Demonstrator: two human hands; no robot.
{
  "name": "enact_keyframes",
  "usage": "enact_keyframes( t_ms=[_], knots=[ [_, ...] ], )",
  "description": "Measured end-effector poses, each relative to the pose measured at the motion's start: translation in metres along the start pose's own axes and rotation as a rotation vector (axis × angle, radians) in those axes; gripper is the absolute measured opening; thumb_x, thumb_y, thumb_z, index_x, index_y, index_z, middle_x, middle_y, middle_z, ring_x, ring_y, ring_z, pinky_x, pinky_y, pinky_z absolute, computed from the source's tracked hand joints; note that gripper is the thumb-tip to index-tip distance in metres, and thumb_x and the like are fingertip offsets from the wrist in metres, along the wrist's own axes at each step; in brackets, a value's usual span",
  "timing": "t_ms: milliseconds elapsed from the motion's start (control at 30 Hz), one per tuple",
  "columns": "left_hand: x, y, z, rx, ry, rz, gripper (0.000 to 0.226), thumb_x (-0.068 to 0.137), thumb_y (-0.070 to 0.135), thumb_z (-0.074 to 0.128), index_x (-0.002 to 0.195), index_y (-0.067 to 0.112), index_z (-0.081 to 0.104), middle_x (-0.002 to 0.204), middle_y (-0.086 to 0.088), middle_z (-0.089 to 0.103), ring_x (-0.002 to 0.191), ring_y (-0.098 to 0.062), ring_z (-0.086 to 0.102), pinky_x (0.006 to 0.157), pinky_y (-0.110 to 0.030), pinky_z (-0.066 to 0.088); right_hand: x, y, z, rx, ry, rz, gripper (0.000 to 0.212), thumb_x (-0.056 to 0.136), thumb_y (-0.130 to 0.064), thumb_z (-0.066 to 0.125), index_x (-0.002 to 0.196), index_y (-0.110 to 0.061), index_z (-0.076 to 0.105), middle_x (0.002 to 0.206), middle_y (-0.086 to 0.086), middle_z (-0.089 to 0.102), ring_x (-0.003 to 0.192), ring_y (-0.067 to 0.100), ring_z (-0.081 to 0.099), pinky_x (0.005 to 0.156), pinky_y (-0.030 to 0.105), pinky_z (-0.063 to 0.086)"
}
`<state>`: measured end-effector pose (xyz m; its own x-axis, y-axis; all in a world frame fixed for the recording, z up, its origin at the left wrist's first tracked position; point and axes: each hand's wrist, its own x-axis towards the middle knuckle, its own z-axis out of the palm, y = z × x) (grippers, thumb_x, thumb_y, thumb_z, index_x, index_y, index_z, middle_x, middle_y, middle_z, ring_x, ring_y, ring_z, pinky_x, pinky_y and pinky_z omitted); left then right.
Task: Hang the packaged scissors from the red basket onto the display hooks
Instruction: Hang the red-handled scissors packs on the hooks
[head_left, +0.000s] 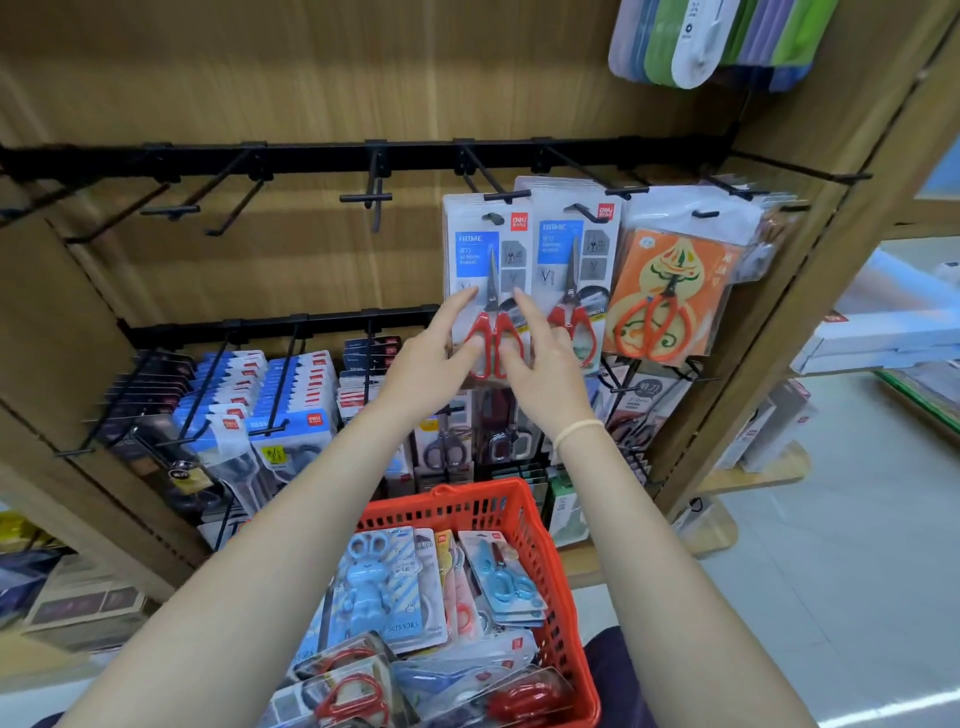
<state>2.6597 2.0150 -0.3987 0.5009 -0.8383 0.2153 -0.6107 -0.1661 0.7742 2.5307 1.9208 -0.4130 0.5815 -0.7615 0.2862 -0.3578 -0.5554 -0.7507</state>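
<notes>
1. Step in hand: seating a pack on a hook. Red-handled scissors pack (485, 291) hangs on the fourth hook (506, 196) of the top rail (363, 156), right half of the display panel.
2. Left hand (431, 353): fingers straight, tips touching the pack's lower left edge. Released, not gripping.
3. Right hand (545, 364): fingers straight, spread across the pack's lower right and the handles. Also released; looks like steadying or squaring the card rather than carrying it.
4. Neighbours: a matching pack (574, 275) just beside on the right, then an orange-card pack (667, 296) towards the panel's right edge.
5. Red basket (545, 545) sits below, near the person's lap, with several packs left: blue rabbit-shaped ones, blue-handled, red-handled at the near end.
6. Judgement: task well short of done. Three hooks at the rail's left end are bare.
7. Next move needs: hands off, reach down to the basket, pick one pack, line its hang hole up with a hook tip.
</notes>
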Motion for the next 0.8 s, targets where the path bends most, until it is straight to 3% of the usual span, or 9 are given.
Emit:
enact_keyframes(
  t_ms=[67,167,267,333,433,567,633,700,800],
  knots=[
    [0.003,-0.003,0.0,0.038,-0.024,-0.004,0.057,0.106,0.039,0.048,0.156,0.05,0.023,0.112,-0.006,0.065,0.093,-0.025,0.063,0.086,-0.039,0.05,0.002,0.0,-0.001,-0.004,-0.023,0.016,0.057,0.106,-0.035,0.046,0.157,-0.046,0.022,0.117,0.01,0.047,0.079,0.02,0.055,0.071,0.029,0.04],
    [0.002,-0.014,0.001,0.016,-0.042,-0.007,0.058,0.105,0.044,0.048,0.157,0.049,0.022,0.153,0.001,0.047,0.126,-0.02,0.055,0.105,-0.045,0.046,-0.006,0.0,-0.002,0.006,0.012,0.02,0.052,0.104,-0.036,0.05,0.154,-0.04,0.033,0.127,0.006,0.043,0.095,0.022,0.057,0.083,0.031,0.043],
    [-0.021,-0.032,0.0,-0.003,-0.01,-0.009,0.054,0.104,0.045,0.051,0.156,0.042,0.033,0.154,0.002,0.044,0.136,-0.015,0.047,0.112,-0.043,0.042,-0.025,-0.003,0.005,0.033,0.103,0.024,0.042,0.103,-0.036,0.053,0.145,-0.035,0.047,0.126,0.002,0.048,0.091,0.015,0.058,0.079,0.029,0.047],
    [-0.055,-0.052,-0.005,0.035,0.041,0.001,0.046,0.104,0.044,0.05,0.149,0.034,0.046,0.143,0.006,0.052,0.127,-0.01,0.053,0.105,-0.04,0.046,-0.046,-0.005,0.016,0.11,0.103,0.014,0.034,0.102,-0.033,0.054,0.136,-0.031,0.054,0.106,-0.001,0.058,0.079,0.008,0.058,0.074,0.025,0.049],
    [-0.126,-0.095,-0.013,0.133,0.087,-0.046,0.04,0.103,0.047,0.05,0.134,0.025,0.063,0.128,0.009,0.064,0.117,-0.01,0.06,0.094,-0.03,0.047,-0.088,-0.008,0.045,0.183,-0.102,0.01,0.013,0.101,-0.026,0.058,0.113,-0.025,0.063,0.08,-0.002,0.062,0.071,0.007,0.056,0.066,0.017,0.045],
    [-0.232,-0.17,-0.026,0.323,0.104,-0.149,0.052,0.098,0.053,0.043,0.12,0.014,0.071,0.12,-0.002,0.07,0.114,-0.023,0.065,0.094,-0.032,0.047,-0.149,-0.002,0.111,0.144,-0.496,-0.02,0.006,0.097,-0.019,0.065,0.093,-0.019,0.07,0.083,0.004,0.069,0.074,0.012,0.06,0.075,0.029,0.051],
    [-0.277,-0.202,-0.03,0.403,0.117,-0.204,0.054,0.097,0.05,0.047,0.121,0.008,0.07,0.123,-0.011,0.067,0.116,-0.033,0.064,0.1,-0.038,0.045,-0.172,0.003,0.144,0.11,-0.675,-0.023,0.004,0.093,-0.024,0.069,0.092,-0.026,0.068,0.089,0.002,0.069,0.081,0.015,0.062,0.08,0.032,0.051],
    [-0.311,-0.225,-0.03,0.433,0.103,-0.274,0.061,0.096,0.052,0.048,0.13,0.004,0.065,0.134,-0.019,0.059,0.124,-0.039,0.058,0.106,-0.043,0.043,-0.191,0.004,0.167,0.075,-0.821,-0.018,0.013,0.089,-0.033,0.074,0.098,-0.031,0.064,0.097,0.0,0.063,0.087,0.009,0.059,0.083,0.023,0.047],
    [-0.345,-0.243,-0.022,0.379,0.085,-0.38,0.074,0.094,0.058,0.046,0.145,0.005,0.053,0.155,-0.02,0.042,0.146,-0.035,0.038,0.118,-0.046,0.035,-0.211,0.004,0.185,-0.02,-0.945,-0.051,0.032,0.084,-0.039,0.079,0.11,-0.023,0.068,0.103,-0.003,0.062,0.097,0.01,0.055,0.09,0.024,0.044]
  ],
)
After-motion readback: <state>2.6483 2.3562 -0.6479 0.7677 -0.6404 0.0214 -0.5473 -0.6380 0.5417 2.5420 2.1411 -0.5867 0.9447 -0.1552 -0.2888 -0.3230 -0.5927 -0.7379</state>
